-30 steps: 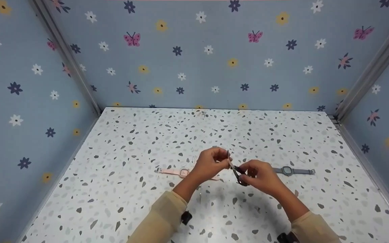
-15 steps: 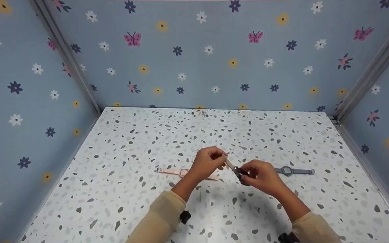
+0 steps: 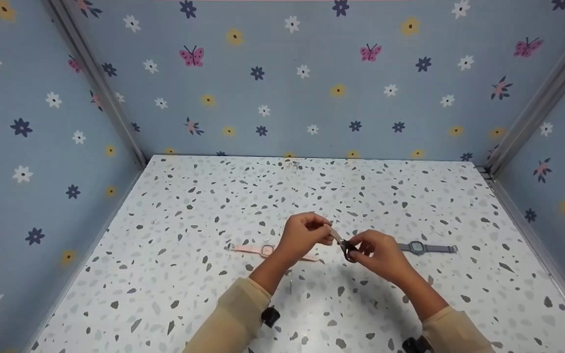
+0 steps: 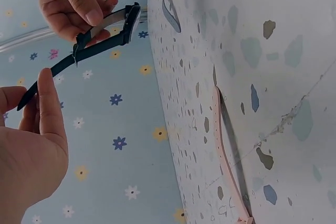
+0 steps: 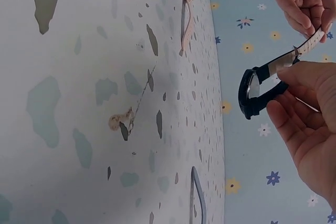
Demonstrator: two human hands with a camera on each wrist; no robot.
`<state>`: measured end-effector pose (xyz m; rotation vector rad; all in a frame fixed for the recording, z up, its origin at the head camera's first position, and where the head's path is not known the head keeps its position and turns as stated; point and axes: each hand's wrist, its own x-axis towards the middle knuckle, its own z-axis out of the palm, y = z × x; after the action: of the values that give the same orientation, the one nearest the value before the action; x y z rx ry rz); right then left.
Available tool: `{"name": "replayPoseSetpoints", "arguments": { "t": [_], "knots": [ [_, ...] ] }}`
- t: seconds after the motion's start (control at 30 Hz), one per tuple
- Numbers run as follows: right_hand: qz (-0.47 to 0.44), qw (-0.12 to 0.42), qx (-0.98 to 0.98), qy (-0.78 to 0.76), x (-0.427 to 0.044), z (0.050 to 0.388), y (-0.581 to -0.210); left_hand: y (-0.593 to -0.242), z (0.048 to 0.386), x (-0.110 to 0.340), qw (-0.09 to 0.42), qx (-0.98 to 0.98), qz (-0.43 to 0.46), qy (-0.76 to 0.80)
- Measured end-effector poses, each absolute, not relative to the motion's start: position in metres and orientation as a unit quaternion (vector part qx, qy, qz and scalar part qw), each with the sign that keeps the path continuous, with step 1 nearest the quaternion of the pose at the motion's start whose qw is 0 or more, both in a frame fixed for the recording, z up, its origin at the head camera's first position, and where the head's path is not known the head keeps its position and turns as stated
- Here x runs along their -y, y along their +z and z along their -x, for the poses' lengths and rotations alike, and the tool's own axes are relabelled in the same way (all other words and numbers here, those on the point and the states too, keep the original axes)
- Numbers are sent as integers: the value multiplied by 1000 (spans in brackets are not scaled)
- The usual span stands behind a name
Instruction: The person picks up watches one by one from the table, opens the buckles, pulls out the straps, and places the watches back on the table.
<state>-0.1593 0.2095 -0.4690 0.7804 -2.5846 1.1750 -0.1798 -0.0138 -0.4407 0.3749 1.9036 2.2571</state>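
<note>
Between both hands is a dark wristwatch (image 5: 245, 94), lifted above the tabletop, its strap bent into a loop with a paler inner side. My left hand (image 3: 302, 239) pinches the strap's free end (image 4: 62, 65). My right hand (image 3: 379, 251) grips the strap close to the buckle (image 4: 79, 48), through which the strap seems to pass. In the right wrist view the watch case hangs at the loop's far end, beyond the right fingers (image 5: 289, 124). The fingers hide part of the strap.
A pink watch (image 3: 267, 251) lies on the speckled white table (image 3: 204, 304) left of and partly behind the left forearm. To the right lies a grey-blue watch (image 3: 417, 247), one strap end behind the right hand. Flower-patterned panels (image 3: 282, 98) bound the table at the back and sides.
The dark strap end that stuck up past my left fingers no longer shows above them. The watch case has risen slightly beside my right hand, and the strap now runs straight between the hands.
</note>
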Motion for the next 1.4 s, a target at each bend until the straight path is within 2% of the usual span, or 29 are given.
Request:
{"name": "replayPoseSetpoints", "arguments": {
  "t": [0.7,1.4],
  "knots": [
    [-302,165,846,408,-199,161,-466,-440,175,7,117,-613,-119,772],
    [-259,147,861,412,-202,161,-465,-440,175,8,108,-608,-132,775]
  ]
}}
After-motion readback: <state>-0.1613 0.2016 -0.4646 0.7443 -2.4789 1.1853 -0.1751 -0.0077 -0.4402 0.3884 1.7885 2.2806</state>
